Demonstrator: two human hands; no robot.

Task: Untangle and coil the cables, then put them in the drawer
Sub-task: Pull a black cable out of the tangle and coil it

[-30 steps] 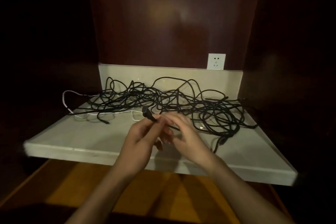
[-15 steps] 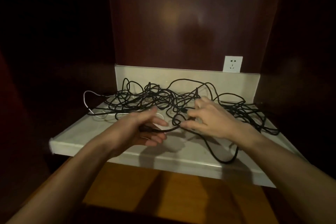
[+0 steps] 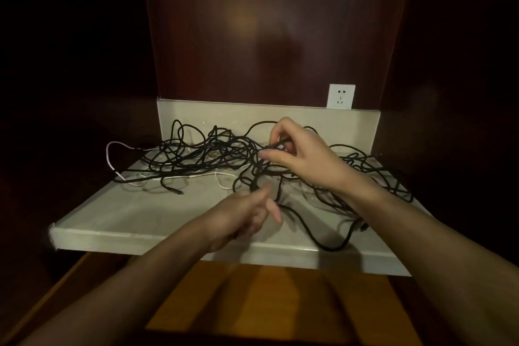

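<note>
A big tangle of black cables [image 3: 213, 154] lies across the pale stone shelf [image 3: 134, 213], mixed with a thin white cable [image 3: 112, 149]. My right hand [image 3: 303, 160] is raised over the middle of the pile and pinches a black strand between thumb and fingertips. My left hand [image 3: 247, 213] is lower, near the shelf's front, with its fingers loosely curled around a black strand that drops from the tangle. From there one black loop [image 3: 331, 247] runs over the front edge of the shelf.
Dark wooden walls close in the shelf on both sides and behind. A white wall socket [image 3: 340, 96] sits above the back lip at the right. Below the shelf's front edge is an orange-brown wooden surface [image 3: 266, 303].
My right hand has risen and gone further back into the pile, lifting a black strand. My left hand has moved right and nearer to the front edge.
</note>
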